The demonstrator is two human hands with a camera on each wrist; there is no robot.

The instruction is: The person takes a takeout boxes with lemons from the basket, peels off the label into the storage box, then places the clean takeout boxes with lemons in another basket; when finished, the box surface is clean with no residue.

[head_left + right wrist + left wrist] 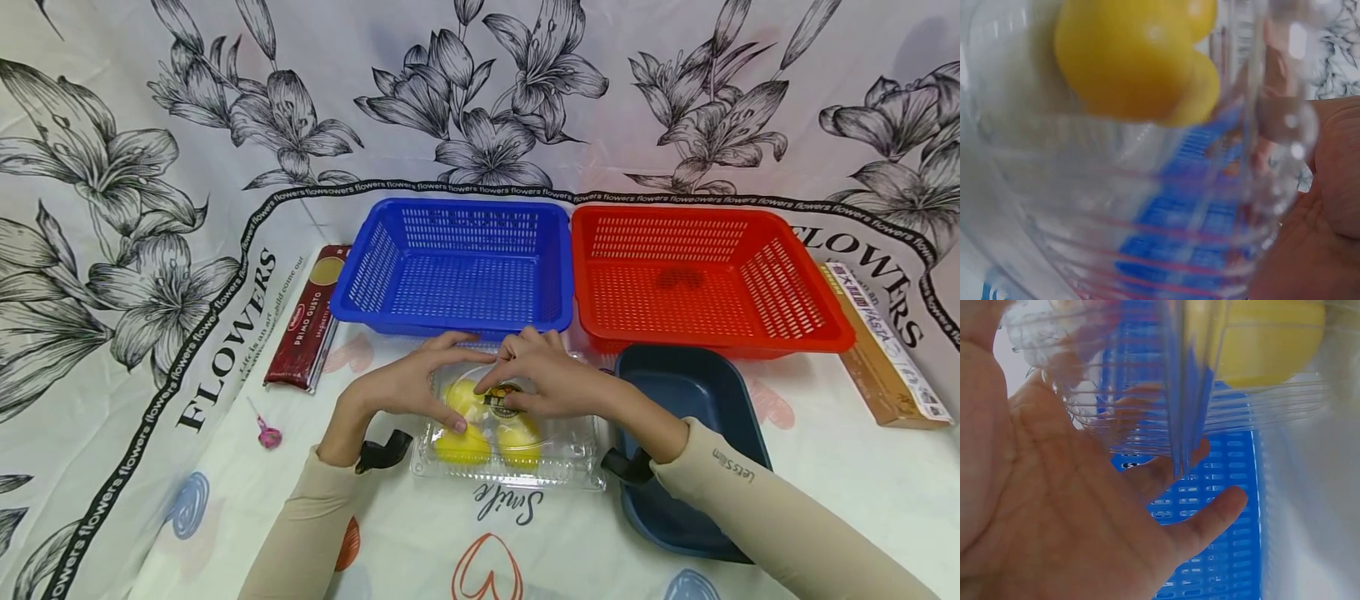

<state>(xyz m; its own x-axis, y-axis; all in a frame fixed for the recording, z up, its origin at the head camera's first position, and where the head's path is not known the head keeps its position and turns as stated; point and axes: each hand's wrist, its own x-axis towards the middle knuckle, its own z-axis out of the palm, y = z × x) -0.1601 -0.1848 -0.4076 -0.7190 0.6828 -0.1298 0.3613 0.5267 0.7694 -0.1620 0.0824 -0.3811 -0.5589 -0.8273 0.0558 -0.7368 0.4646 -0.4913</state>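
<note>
Your left hand [408, 383] is resting on the box [570, 482] with fingers spread; your right hand [555, 379] is bending its fingers at the label [498, 398], pinching or not, I cannot tell. The box is lying nearer the surface's [420, 542] front edge than the basket [450, 322]. It's probably handling light, slick and flexible; favour holding its ribbed rim, sparing the lid over the fruit [462, 447].

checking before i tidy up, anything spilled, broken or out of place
No spill or damage shows. The small pink lollipop-like item looks slightly out of place: it lies alone on the white printed cloth, left of the clear plastic box of yellow fruit.
</note>
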